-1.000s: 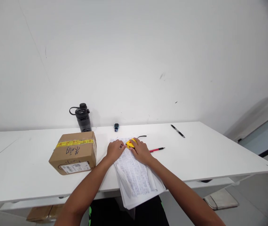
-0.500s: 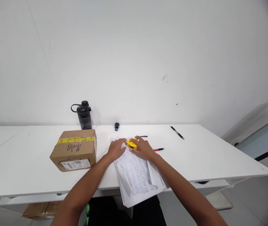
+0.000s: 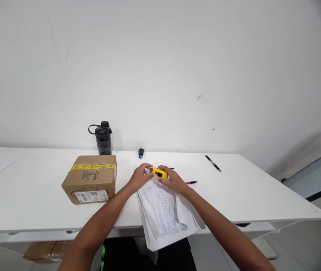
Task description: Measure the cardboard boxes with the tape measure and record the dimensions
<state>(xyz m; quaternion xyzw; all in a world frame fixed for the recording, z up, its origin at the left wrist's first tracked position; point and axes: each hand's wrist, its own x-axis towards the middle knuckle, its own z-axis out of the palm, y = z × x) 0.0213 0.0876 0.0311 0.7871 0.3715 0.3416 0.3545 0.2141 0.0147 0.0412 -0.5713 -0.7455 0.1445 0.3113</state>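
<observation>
A yellow tape measure (image 3: 160,173) with black parts is held just above the papers, its narrow side turned towards me. My right hand (image 3: 174,180) is closed round its right end, thumb below and fingers over the top. At the other end, my left hand (image 3: 140,177) has its thumb and fingers pinched together on the tape measure's tip. No length of drawn-out tape can be made out. Beneath both hands lies a stack of handwritten paper sheets (image 3: 164,214), hanging over the table's front edge.
Left of my arms sits a taped cardboard box (image 3: 90,180), with a dark bottle (image 3: 103,141) behind it. A watch (image 3: 141,152) lies near the wall. On the white table (image 3: 247,192), a red-and-black pen (image 3: 191,183) and a black pen (image 3: 212,163) lie to the right.
The tape measure has been tipped from its flat side onto view of its narrow edge. My left fingers have shifted to its left end. The camera view has moved slightly.
</observation>
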